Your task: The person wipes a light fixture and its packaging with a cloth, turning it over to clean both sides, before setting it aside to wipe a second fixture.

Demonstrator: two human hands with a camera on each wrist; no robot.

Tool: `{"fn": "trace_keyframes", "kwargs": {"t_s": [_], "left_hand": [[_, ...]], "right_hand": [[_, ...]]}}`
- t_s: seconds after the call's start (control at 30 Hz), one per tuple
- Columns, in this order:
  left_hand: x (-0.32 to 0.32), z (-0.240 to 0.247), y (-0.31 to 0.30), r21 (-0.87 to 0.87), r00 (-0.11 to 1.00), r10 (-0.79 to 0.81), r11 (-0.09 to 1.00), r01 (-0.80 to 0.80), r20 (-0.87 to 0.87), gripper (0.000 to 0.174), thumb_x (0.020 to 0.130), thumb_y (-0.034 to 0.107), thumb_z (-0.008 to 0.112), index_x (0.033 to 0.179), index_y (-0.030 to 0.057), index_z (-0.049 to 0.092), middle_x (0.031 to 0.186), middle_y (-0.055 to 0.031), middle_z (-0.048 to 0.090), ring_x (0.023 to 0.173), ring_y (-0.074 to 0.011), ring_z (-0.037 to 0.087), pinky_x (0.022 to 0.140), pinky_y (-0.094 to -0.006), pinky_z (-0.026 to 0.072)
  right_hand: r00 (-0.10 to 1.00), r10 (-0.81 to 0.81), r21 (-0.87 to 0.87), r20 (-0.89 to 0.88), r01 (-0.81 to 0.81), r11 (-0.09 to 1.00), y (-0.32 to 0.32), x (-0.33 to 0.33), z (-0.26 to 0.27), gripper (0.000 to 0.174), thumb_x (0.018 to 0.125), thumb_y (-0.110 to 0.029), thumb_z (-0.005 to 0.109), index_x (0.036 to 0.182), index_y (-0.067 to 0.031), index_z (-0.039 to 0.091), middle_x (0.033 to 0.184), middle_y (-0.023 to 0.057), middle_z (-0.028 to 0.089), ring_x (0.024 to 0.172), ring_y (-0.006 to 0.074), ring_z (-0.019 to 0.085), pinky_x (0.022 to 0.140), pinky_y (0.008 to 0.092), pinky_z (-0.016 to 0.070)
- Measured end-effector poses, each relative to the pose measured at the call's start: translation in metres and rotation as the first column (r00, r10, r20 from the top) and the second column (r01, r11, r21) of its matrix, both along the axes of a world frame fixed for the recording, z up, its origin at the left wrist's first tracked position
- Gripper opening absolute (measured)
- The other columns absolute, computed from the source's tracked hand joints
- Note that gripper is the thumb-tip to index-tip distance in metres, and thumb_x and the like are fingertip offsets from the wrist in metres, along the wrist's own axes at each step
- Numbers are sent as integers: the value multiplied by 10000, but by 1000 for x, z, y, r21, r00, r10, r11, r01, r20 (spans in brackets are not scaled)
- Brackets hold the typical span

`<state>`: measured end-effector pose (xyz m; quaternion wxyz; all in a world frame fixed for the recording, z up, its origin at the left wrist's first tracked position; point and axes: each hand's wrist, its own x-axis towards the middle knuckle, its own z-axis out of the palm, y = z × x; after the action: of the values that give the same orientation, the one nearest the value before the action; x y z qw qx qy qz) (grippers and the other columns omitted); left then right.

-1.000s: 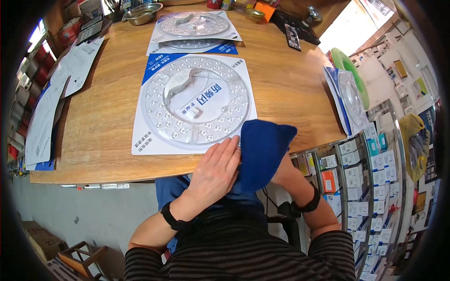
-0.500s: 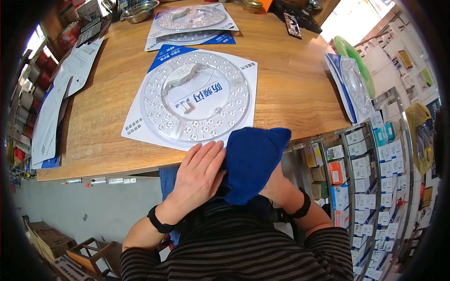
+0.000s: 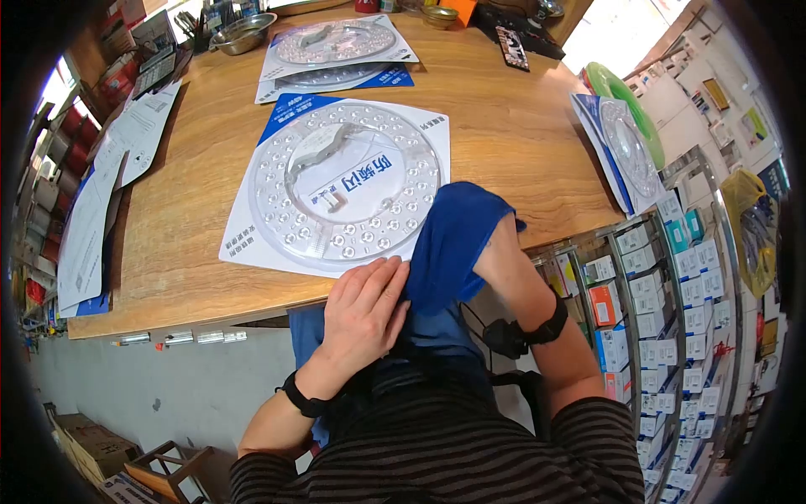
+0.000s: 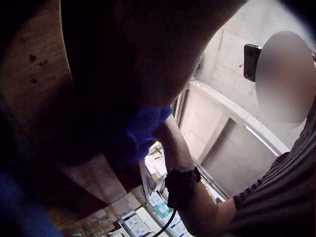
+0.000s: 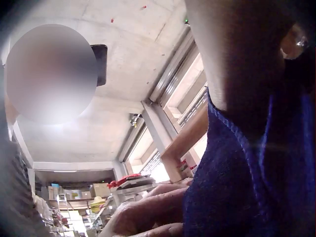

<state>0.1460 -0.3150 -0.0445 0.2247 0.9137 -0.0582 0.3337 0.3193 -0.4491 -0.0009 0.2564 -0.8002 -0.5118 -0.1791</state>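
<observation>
A square card package lies at the table's front edge, with a clear round LED light panel under its plastic. My left hand rests at the package's near edge, its fingers straight and side by side. Just right of it, my right hand holds a blue cloth, which hides most of its fingers and overlaps the package's near right corner. In the right wrist view, the blue cloth hangs close beside the left hand. The left wrist view is dark, with the blue cloth partly showing.
Similar light packages lie stacked at the back of the wooden table. Others lean at the table's right side, and printed cards stand along the left. A phone and a metal bowl sit toward the back. Boxed shelves flank the right.
The package has turned slightly and shifted left. The blue cloth dipped toward the lap, then rose again to the package's near right corner with the right hand. The left hand stays at the near edge.
</observation>
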Motion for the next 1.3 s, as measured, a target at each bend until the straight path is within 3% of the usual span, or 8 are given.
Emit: {"fn": "trace_keyframes", "kwargs": {"t_s": [0.23,0.4,0.6,0.77,0.87,1.07,1.2,1.3], "left_hand": [[2,0,-5,1,1000,-10,1000,10,27,548,651,56,739,1184,45,609,1185,-102,594,1065,-281,568,893,-397,444],[0,1,-3,34,999,-34,999,34,-6,517,679,65,730,1177,25,596,1222,-115,582,1113,-286,552,940,-401,433],[-27,18,30,53,994,-41,997,47,-101,356,720,130,753,1030,33,606,1164,-130,621,1084,-309,586,956,-432,440],[-53,24,75,104,987,136,986,-127,-85,277,729,103,752,970,46,629,1067,-123,651,983,-287,630,880,-419,481],[-53,28,61,33,979,186,982,-184,-83,300,707,57,757,979,33,633,1061,-136,645,946,-302,633,837,-414,503],[-29,16,22,115,989,110,988,-98,-103,442,724,65,731,1152,23,629,1202,-138,616,1091,-286,595,938,-400,447],[-27,8,23,107,988,135,986,-127,-75,453,717,51,726,1162,43,641,1229,-124,617,1107,-271,598,936,-386,448],[-25,6,26,79,991,125,990,-121,-44,424,713,40,722,1133,52,665,1196,-113,640,1078,-259,618,910,-373,465]], "right_hand": [[994,15,-282,109,16,959,26,55,-11,101,706,-102,610,781,-40,583,777,187,608,779,364,612,673,438,480],[998,38,-238,57,-23,971,39,81,-17,110,702,-112,610,758,-23,578,756,203,591,774,381,595,679,446,468],[979,120,-196,165,-87,977,21,34,0,113,705,-123,612,750,-26,577,722,196,571,725,393,578,639,446,449],[977,168,-178,-133,-190,965,8,-26,4,214,695,-170,639,854,-43,571,872,142,556,863,316,534,780,403,415],[978,187,-240,97,-159,958,12,-52,-2,240,678,-219,673,820,-53,574,856,132,553,843,324,532,765,447,391],[939,343,28,-22,-343,939,14,-53,-12,286,634,-282,688,776,-63,571,808,111,535,803,312,523,720,454,374],[961,273,43,-45,-272,961,15,-56,-4,280,625,-286,688,765,-71,574,777,105,523,776,310,522,712,449,376],[986,152,-153,61,-142,978,21,-54,16,276,617,-297,691,750,-85,577,752,98,520,759,305,527,717,438,378]]}}
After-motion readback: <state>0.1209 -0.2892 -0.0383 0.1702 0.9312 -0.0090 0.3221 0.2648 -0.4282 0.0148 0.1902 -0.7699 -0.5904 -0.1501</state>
